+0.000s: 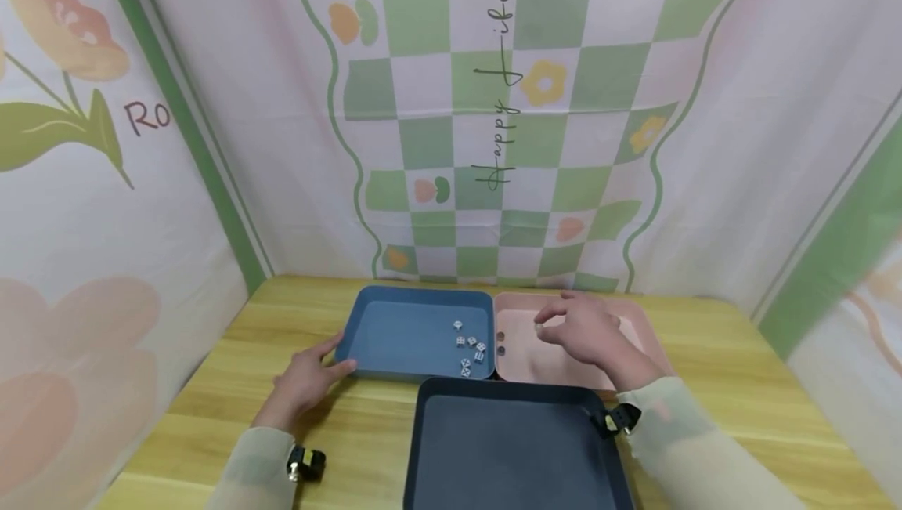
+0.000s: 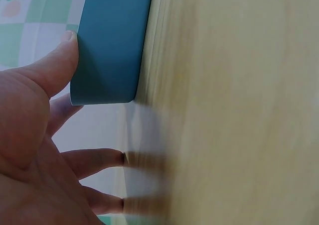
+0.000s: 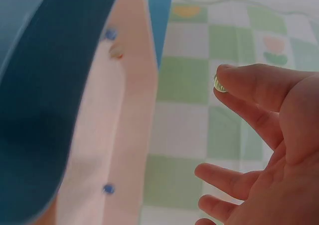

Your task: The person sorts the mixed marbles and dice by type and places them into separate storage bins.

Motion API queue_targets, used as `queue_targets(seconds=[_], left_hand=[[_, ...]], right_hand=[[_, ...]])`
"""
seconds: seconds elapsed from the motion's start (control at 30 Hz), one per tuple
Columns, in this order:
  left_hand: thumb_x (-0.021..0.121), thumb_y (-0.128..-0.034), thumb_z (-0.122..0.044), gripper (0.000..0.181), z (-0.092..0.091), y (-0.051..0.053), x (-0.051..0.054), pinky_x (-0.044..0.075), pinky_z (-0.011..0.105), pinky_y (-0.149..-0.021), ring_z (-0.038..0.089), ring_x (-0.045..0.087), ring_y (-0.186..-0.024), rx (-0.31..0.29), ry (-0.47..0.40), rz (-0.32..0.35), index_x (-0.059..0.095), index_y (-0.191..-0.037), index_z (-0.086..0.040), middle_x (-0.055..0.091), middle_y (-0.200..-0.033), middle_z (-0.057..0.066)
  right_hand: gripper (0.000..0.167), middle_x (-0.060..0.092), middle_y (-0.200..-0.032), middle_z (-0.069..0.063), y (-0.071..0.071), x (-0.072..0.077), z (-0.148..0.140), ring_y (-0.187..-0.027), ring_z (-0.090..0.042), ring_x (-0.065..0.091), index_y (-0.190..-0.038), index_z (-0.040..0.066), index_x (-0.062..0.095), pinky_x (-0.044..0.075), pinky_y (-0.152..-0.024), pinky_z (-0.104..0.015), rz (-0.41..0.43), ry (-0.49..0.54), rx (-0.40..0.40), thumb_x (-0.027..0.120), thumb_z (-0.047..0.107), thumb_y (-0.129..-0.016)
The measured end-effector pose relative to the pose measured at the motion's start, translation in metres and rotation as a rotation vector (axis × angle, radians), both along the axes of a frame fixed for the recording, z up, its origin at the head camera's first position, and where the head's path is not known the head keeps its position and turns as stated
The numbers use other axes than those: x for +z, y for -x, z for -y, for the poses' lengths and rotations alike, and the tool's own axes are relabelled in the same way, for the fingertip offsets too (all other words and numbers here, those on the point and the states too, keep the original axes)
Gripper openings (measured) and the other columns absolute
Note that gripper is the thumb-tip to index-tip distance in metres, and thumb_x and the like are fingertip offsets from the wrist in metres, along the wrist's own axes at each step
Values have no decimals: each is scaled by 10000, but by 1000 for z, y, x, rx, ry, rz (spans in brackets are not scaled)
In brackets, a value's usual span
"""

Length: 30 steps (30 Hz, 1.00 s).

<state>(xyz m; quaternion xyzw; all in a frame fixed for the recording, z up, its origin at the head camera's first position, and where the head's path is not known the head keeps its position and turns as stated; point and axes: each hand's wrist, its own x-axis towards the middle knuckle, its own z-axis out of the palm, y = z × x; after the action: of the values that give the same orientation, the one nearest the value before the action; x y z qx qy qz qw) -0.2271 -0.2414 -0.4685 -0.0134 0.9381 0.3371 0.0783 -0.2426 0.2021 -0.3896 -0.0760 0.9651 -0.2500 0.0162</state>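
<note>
Between thumb and index finger, my right hand (image 1: 581, 330) pinches a small clear glass marble (image 3: 220, 84), raised over the pink tray (image 1: 521, 369). Its other fingers are spread apart. Inside that tray lie a blue marble (image 3: 108, 188), another blue one and an amber-streaked marble (image 3: 116, 51). My left hand (image 1: 306, 381) rests at the near left corner of the blue tray (image 1: 395, 338). The thumb (image 2: 62, 56) touches the tray's wall, and the lower fingers (image 2: 102, 161) reach down to the tabletop. Several white dice (image 1: 472, 341) lie in the blue tray's right half.
A large dark tray (image 1: 521, 447) stands in front, against the near sides of both smaller trays. All three are on a wooden table (image 1: 366, 432). Behind it hangs a green-and-white checked curtain (image 1: 486, 142), with printed curtains on both sides.
</note>
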Motion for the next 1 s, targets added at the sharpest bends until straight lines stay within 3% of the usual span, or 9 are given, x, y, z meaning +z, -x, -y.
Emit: queue_targets(seconds=[0.27,0.53,0.8,1.0], left_hand=[[592,-958,-553,719,0,0,0,-53,848,-930,573,142,-1398,2,6,0,340,-1568,-267,377,-1528,219],[593,-966,-533,704,0,0,0,-58,842,-936,569,128,-1403,3,-10,2,337,-1568,-271,379,-1527,217],[594,-963,-539,712,1,0,-1,-65,846,-925,557,156,-1404,1,-14,-1,337,-1569,-266,372,-1532,214],[600,-961,-535,714,1,0,-2,-68,847,-925,553,157,-1406,0,-14,-4,339,-1568,-262,371,-1533,213]], right_hand=[[219,588,-1346,-129,4,-13,-29,-1228,-415,478,-1096,212,766,356,-822,-702,25,-27,-12,656,300,-929],[252,613,-1341,-128,12,-26,-49,-1210,-425,517,-1132,138,759,390,-914,-651,-18,-12,19,660,270,-941],[263,578,-1378,-159,13,-25,-57,-1273,-541,362,-1158,211,751,316,-812,-767,19,-43,-80,652,344,-954],[295,590,-1343,-194,14,-27,-64,-1237,-550,418,-1204,170,731,173,-829,-886,15,-29,-92,643,322,-967]])
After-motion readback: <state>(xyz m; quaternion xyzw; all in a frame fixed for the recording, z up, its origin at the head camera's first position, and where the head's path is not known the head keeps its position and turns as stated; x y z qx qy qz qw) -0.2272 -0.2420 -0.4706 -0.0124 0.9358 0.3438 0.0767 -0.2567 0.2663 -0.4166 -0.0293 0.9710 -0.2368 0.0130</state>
